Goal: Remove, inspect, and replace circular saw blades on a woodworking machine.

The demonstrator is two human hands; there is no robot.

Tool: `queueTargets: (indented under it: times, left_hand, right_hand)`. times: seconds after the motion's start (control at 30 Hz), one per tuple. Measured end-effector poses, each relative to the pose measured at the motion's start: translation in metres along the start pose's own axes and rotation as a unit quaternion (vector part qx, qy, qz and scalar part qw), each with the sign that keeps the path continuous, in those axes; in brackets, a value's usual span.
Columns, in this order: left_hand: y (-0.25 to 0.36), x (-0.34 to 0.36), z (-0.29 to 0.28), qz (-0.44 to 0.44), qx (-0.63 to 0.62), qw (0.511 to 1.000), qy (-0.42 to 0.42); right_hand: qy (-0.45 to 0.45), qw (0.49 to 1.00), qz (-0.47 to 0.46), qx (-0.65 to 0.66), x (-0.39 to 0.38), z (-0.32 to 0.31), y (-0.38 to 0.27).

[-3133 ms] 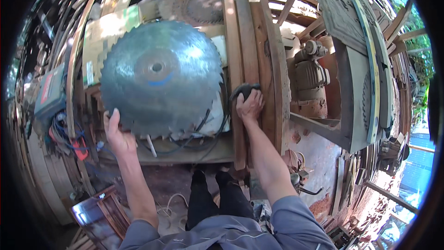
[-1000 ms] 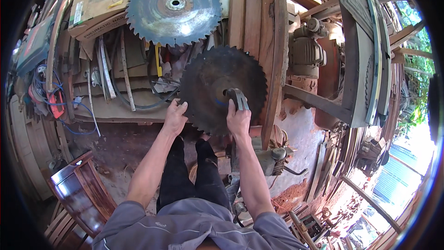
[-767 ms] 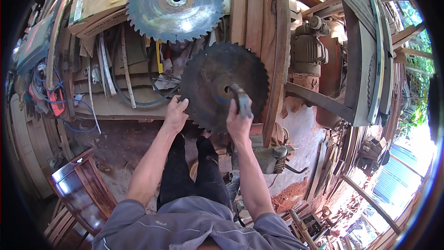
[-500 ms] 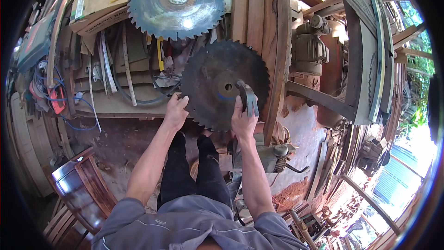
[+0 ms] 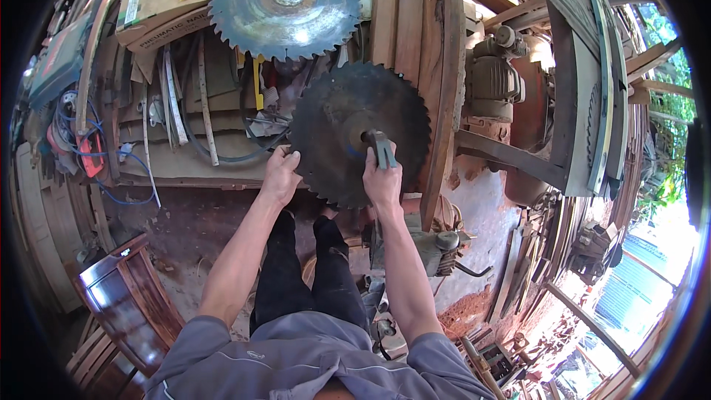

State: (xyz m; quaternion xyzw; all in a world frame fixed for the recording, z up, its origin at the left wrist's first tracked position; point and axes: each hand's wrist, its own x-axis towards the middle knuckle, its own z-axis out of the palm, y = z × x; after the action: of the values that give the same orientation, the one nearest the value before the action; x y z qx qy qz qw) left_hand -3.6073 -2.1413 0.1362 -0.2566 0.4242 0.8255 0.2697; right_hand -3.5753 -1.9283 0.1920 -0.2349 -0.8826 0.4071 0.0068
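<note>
A dark, toothed circular saw blade (image 5: 333,118) lies in front of me, its right part beside wooden boards. My left hand (image 5: 281,176) is closed on the blade's lower left rim, thumb on the upper face. In my right hand (image 5: 384,184) is a claw hammer (image 5: 382,150), held above the blade. The hammer's head is over the blade's centre hole and partly hides it; whether it touches the blade I cannot tell. Beyond lies a second, shinier circular saw blade (image 5: 318,18), flat and apart from both hands.
Thick wooden boards (image 5: 411,22) run along the right of the blades. A cardboard box (image 5: 163,0) sits at the far left, near a blue cable (image 5: 111,154). To the right are a dusty motor (image 5: 495,78) and a wooden frame (image 5: 511,155).
My right hand has moved the hammer slightly left, from right of the blade's centre hole to over it. My left hand keeps its hold on the rim.
</note>
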Motion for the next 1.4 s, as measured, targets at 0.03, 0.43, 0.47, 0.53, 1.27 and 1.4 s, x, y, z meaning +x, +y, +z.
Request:
queueTargets:
  times: [0.03,0.43,0.47,0.53,1.27,1.4]
  left_hand:
    - [-0.002,-0.002,0.001,0.0,0.0,1.0,-0.002]
    - [-0.007,-0.004,-0.006,0.02,-0.02,1.0,-0.005]
    - [0.0,-0.006,-0.002,0.019,-0.018,1.0,-0.011]
    - [0.0,-0.009,-0.003,0.018,-0.018,1.0,0.001]
    - [0.002,-0.005,-0.001,0.021,-0.009,1.0,0.007]
    - [0.002,-0.007,0.001,0.027,-0.007,1.0,0.014]
  right_hand:
    - [0.03,0.999,-0.015,0.009,-0.001,0.001,0.007]
    - [0.022,1.0,-0.008,0.01,0.0,-0.006,0.011]
    - [0.052,0.998,-0.028,0.034,-0.001,-0.01,0.001]
    - [0.066,0.994,-0.047,0.071,-0.009,-0.01,-0.012]
    - [0.019,0.997,-0.071,0.019,-0.001,0.003,-0.008]
    - [0.027,0.998,-0.045,0.019,-0.013,-0.002,-0.005]
